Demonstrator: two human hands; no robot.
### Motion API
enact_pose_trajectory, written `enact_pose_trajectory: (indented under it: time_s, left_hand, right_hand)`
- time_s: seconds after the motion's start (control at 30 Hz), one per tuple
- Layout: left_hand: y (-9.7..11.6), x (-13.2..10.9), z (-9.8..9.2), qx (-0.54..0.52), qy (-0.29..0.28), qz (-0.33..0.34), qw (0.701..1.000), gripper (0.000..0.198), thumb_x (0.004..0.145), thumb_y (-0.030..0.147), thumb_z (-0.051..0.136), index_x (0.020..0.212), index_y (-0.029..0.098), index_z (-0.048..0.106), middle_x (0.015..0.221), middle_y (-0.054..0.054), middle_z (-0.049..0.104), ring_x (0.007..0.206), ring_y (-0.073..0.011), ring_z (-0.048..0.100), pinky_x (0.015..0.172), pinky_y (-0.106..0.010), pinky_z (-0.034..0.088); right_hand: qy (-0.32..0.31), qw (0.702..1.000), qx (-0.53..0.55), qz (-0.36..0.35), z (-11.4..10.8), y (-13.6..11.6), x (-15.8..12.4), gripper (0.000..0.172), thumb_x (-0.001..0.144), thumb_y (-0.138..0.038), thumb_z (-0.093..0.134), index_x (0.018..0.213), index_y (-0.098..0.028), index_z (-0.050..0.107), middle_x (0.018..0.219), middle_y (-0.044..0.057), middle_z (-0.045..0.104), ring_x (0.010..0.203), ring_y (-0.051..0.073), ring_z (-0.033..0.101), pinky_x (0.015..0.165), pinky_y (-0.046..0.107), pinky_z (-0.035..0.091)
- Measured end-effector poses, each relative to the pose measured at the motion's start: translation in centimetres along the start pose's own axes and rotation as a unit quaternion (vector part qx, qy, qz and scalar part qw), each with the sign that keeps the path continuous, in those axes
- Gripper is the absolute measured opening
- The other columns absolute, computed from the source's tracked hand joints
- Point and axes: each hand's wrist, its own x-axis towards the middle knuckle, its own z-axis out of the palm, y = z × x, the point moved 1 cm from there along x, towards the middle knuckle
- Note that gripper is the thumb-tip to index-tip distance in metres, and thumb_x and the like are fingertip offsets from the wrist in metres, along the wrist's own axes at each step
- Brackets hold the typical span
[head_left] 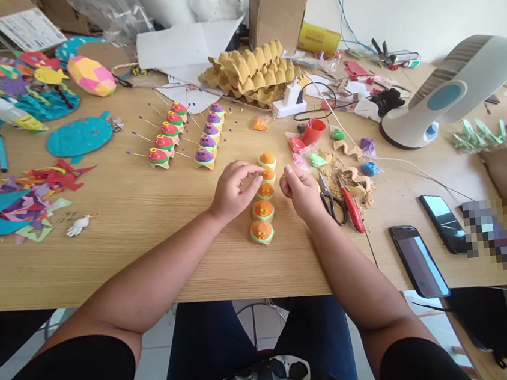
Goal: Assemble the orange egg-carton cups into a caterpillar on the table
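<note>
A row of egg-carton cups topped with orange clay, the orange caterpillar [262, 212], lies on the wooden table [151, 249] in front of me. My left hand [232, 191] curls over the row's upper cups, fingertips pinched near the middle cup. My right hand [299, 191] hovers just right of the row, fingers closed in a pinch; what they hold is too small to make out. Two finished caterpillars stand further back: a red and green one [167, 137] and a purple one [209, 141].
Scissors [333, 203] and a red cutter [353, 208] lie right of my right hand. Two phones [418, 260] rest near the front edge. A fan [447, 94], egg cartons [250, 72], a red cup [313, 130], paper scraps [15, 206] and another person's hand [506, 160] surround the area.
</note>
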Motion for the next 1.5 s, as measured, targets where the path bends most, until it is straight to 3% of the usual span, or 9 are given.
enact_pose_trajectory:
  time_s: [0.17, 0.33, 0.5, 0.6, 0.8, 1.0, 1.1, 1.27, 1.5]
  left_hand:
    - [-0.2, -0.1, 0.0, 0.019, -0.004, 0.012, 1.000, 0.021, 0.097, 0.033, 0.058, 0.108, 0.021, 0.071, 0.100, -0.006, 0.069, 0.094, -0.0184, 0.063, 0.081, -0.033, 0.052]
    - [-0.2, -0.1, 0.0, 0.019, 0.000, 0.018, 1.000, 0.020, 0.098, 0.032, 0.057, 0.108, 0.021, 0.070, 0.099, -0.005, 0.069, 0.094, -0.0183, 0.063, 0.083, -0.034, 0.052]
    - [-0.1, -0.2, 0.1, 0.015, 0.002, 0.036, 0.999, 0.018, 0.098, 0.032, 0.058, 0.106, 0.021, 0.071, 0.099, -0.005, 0.069, 0.095, -0.0183, 0.063, 0.088, -0.035, 0.051]
    - [-0.1, -0.2, 0.1, 0.024, 0.000, 0.031, 0.999, 0.020, 0.097, 0.035, 0.059, 0.106, 0.022, 0.071, 0.100, -0.005, 0.069, 0.095, -0.0189, 0.063, 0.087, -0.036, 0.052]
    - [0.3, 0.0, -0.2, 0.039, -0.030, 0.047, 0.998, 0.027, 0.091, 0.045, 0.069, 0.107, 0.024, 0.073, 0.098, -0.006, 0.068, 0.096, -0.0205, 0.062, 0.089, -0.038, 0.051]
    - [0.5, -0.1, 0.1, 0.041, -0.021, 0.089, 0.995, 0.018, 0.092, 0.039, 0.068, 0.100, 0.025, 0.076, 0.090, -0.004, 0.068, 0.090, -0.0191, 0.061, 0.085, -0.037, 0.050]
    - [0.4, -0.3, 0.2, 0.059, -0.021, 0.081, 0.995, 0.015, 0.092, 0.038, 0.069, 0.094, 0.024, 0.076, 0.088, -0.003, 0.069, 0.087, -0.0187, 0.061, 0.083, -0.037, 0.050]
    - [0.6, -0.2, 0.0, 0.060, -0.007, 0.089, 0.994, 0.014, 0.093, 0.037, 0.068, 0.094, 0.026, 0.077, 0.084, -0.003, 0.070, 0.084, -0.0179, 0.061, 0.080, -0.036, 0.050]
    - [0.7, -0.1, -0.2, 0.079, -0.003, 0.090, 0.993, 0.015, 0.093, 0.037, 0.068, 0.087, 0.026, 0.077, 0.081, -0.002, 0.070, 0.081, -0.0181, 0.060, 0.078, -0.037, 0.049]
  right_hand:
    - [-0.009, 1.000, 0.012, 0.012, 0.1, -0.1, -0.1, 0.042, 0.069, -0.056, 0.084, 0.079, -0.020, 0.068, 0.064, -0.003, 0.060, 0.051, 0.007, 0.039, 0.049, 0.024, 0.028]
    - [-0.010, 0.999, 0.012, 0.035, -0.2, 0.4, 0.1, 0.043, 0.074, -0.059, 0.079, 0.066, -0.018, 0.067, 0.052, -0.003, 0.053, 0.049, 0.007, 0.037, 0.048, 0.024, 0.026]
    - [-0.007, 1.000, 0.007, 0.030, 0.0, 0.1, 0.0, 0.042, 0.069, -0.059, 0.082, 0.076, -0.019, 0.070, 0.058, -0.004, 0.056, 0.049, 0.007, 0.036, 0.048, 0.024, 0.026]
    - [-0.012, 0.999, -0.027, 0.024, 0.1, -0.3, -0.3, 0.046, 0.076, -0.063, 0.075, 0.068, -0.019, 0.069, 0.052, -0.003, 0.052, 0.048, 0.008, 0.035, 0.048, 0.025, 0.027]
    - [-0.024, 0.993, -0.119, -0.015, 0.2, -0.8, -0.6, 0.053, 0.082, -0.067, 0.067, 0.062, -0.019, 0.070, 0.052, -0.001, 0.052, 0.050, 0.010, 0.039, 0.049, 0.026, 0.030]
    - [-0.064, 0.983, -0.166, -0.053, 0.3, -1.1, -0.6, 0.053, 0.082, -0.065, 0.069, 0.057, -0.018, 0.066, 0.053, -0.001, 0.054, 0.053, 0.011, 0.043, 0.052, 0.026, 0.033]
    - [-0.073, 0.982, -0.166, -0.056, 0.3, -1.2, -0.7, 0.051, 0.081, -0.065, 0.069, 0.062, -0.018, 0.070, 0.054, -0.001, 0.056, 0.053, 0.011, 0.045, 0.052, 0.025, 0.033]
    - [-0.075, 0.985, -0.151, -0.045, 0.3, -1.2, -0.8, 0.058, 0.084, -0.067, 0.064, 0.054, -0.018, 0.062, 0.053, 0.000, 0.056, 0.053, 0.011, 0.046, 0.054, 0.026, 0.036]
    - [-0.074, 0.992, -0.102, -0.003, 0.4, -1.0, -0.7, 0.044, 0.077, -0.061, 0.076, 0.065, -0.019, 0.071, 0.054, -0.002, 0.056, 0.051, 0.009, 0.040, 0.049, 0.025, 0.030]
